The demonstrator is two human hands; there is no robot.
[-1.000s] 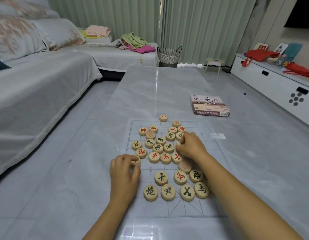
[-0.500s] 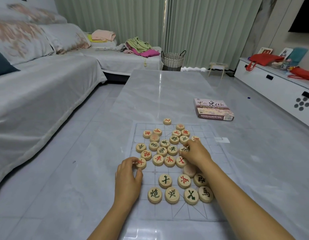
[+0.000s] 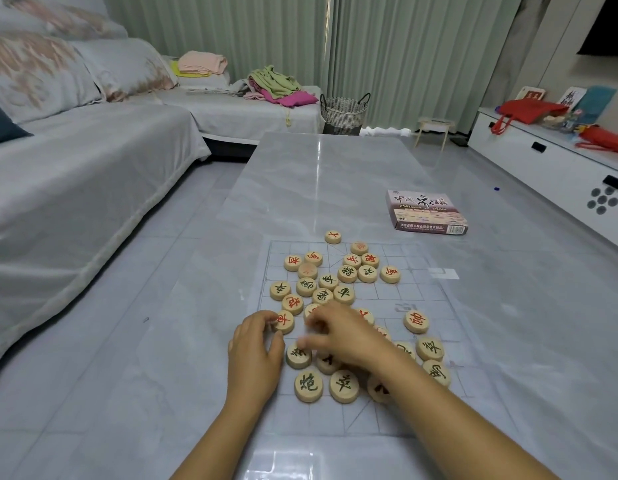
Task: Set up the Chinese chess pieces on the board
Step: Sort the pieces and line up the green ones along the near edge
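Note:
A clear plastic chess board (image 3: 435,299) with a printed grid lies on the grey marble table. Several round wooden pieces with red or black characters sit in a loose pile (image 3: 335,282) on it. My left hand (image 3: 255,355) is at the board's left edge and pinches a red-lettered piece (image 3: 286,322) with its fingertips. My right hand (image 3: 345,337) reaches across the near pieces. Its blurred, curled fingers hover right above a black-lettered piece (image 3: 298,355), and whether they hold it is unclear. The hand and forearm hide some of the near pieces.
The chess box (image 3: 427,211) lies on the table beyond the board, to the right. A grey sofa (image 3: 75,188) runs along the left. A white cabinet (image 3: 556,174) with red bags stands on the right, and a wicker basket (image 3: 343,112) sits past the table's far end.
My right hand has swept left and nearer, from the pile's right side to the pieces next to my left hand. Some near pieces have shifted. My left hand stays on the red piece.

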